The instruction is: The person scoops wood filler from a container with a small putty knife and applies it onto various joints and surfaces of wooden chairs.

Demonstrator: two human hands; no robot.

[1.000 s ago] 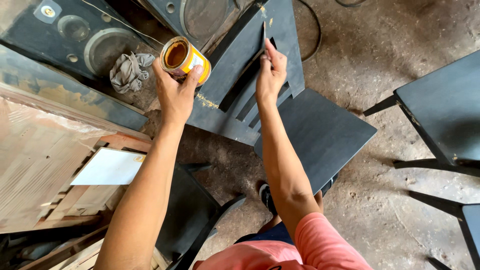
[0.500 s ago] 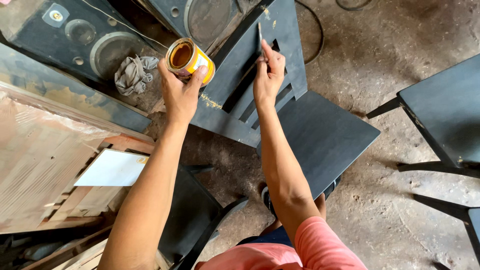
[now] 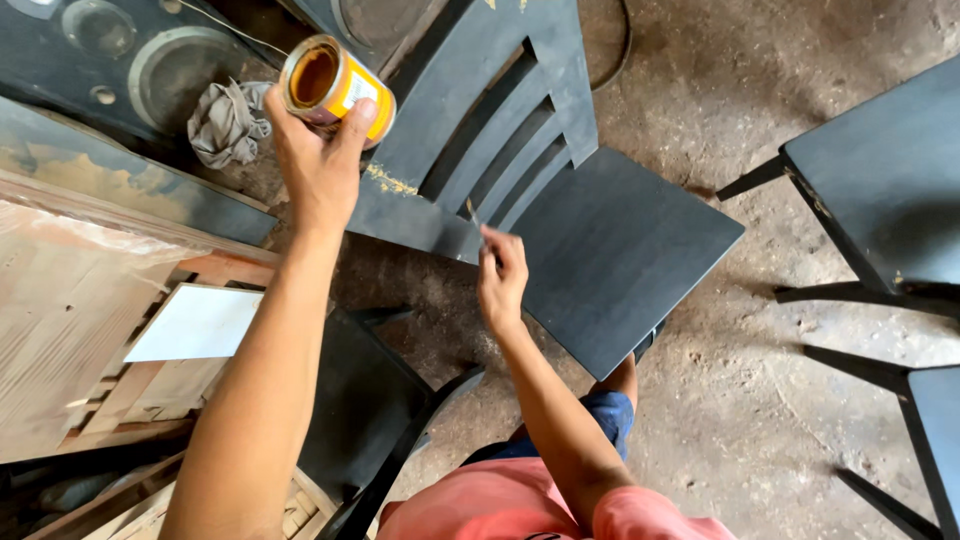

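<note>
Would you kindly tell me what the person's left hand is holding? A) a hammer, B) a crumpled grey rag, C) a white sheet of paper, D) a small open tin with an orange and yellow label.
D: the left hand grips a small open tin raised above the dark chair, while the grey rag lies untouched beside it.

The left hand (image 3: 318, 165) is raised on a nearly straight, bare arm, wrist bent a little, fingers and thumb curled in a firm grip around what it holds. The right hand (image 3: 500, 280) sits lower and nearer the body, elbow bent, fingers pinched together at the tips, knuckles up. The hands are well apart.
</note>
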